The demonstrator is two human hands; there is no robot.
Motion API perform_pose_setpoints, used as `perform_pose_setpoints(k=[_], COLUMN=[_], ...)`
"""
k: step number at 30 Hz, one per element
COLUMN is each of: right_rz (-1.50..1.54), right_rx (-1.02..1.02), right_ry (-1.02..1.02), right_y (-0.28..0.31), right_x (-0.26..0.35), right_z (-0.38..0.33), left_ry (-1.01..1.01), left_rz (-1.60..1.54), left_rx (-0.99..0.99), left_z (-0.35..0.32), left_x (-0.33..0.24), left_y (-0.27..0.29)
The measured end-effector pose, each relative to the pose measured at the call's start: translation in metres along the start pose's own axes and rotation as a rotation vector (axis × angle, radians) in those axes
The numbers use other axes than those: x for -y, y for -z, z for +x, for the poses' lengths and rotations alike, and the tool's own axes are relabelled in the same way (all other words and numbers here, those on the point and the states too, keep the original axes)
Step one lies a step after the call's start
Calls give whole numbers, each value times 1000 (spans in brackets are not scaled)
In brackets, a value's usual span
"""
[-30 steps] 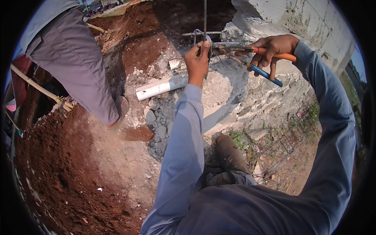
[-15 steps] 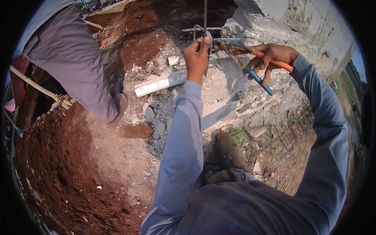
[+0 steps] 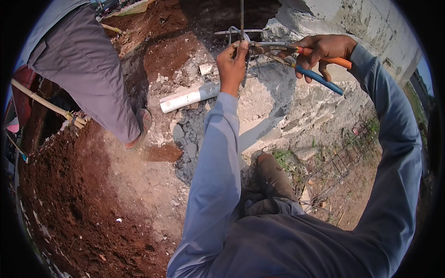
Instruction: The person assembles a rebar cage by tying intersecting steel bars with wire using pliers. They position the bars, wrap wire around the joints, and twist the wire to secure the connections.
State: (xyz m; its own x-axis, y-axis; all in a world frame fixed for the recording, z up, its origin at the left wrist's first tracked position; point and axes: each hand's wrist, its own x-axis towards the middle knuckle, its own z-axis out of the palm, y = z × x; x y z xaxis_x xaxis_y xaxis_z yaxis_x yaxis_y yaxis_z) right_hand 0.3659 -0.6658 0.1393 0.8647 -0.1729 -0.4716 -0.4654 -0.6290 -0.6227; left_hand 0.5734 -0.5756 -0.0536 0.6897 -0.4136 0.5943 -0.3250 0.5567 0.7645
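My left hand (image 3: 233, 65) grips a thin upright steel bar (image 3: 241, 16) where a horizontal bar (image 3: 238, 32) crosses it, with thin tie wire looped at the joint. My right hand (image 3: 323, 51) holds pliers (image 3: 296, 59) with one orange and one blue handle. The plier jaws point left and touch the wire at the crossing, right beside my left fingers. Both arms wear blue-grey sleeves.
A white plastic pipe (image 3: 187, 97) lies on the rubble below the bars. Another person's grey trouser leg (image 3: 92, 74) and sandalled foot (image 3: 140, 126) stand at the left by a wooden stick (image 3: 44, 103). Red soil fills the left; a rough concrete wall (image 3: 361, 23) rises at the upper right.
Both hands have stayed at the bar crossing. The pliers have shifted slightly, their jaws closing in on the wire joint. The other person's leg is unchanged.
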Motion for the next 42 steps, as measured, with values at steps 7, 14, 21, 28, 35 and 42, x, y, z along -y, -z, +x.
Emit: perform_pose_setpoints(k=[7, 14, 21, 28, 35, 42], right_rz=[-227, -70, 64, 142, 245, 624], right_rx=[-254, -369, -472, -474, -522, -293], right_ry=[-85, -28, 100, 87, 48, 111], right_y=[-35, -80, -104, -113, -122, -115], right_x=[13, 4, -13, -19, -19, -19], right_z=[-6, 0, 16, 18, 29, 23], left_ry=[4, -9, -37, -59, -19, 13], left_rz=[10, 58, 25, 59, -14, -84], left_rx=[-6, -31, -62, -59, -52, -38], left_z=[0, -4, -5, -3, -3, -3], left_x=[2, -4, -4, 1, 1, -4], left_y=[0, -2, -5, -5, -4, -4])
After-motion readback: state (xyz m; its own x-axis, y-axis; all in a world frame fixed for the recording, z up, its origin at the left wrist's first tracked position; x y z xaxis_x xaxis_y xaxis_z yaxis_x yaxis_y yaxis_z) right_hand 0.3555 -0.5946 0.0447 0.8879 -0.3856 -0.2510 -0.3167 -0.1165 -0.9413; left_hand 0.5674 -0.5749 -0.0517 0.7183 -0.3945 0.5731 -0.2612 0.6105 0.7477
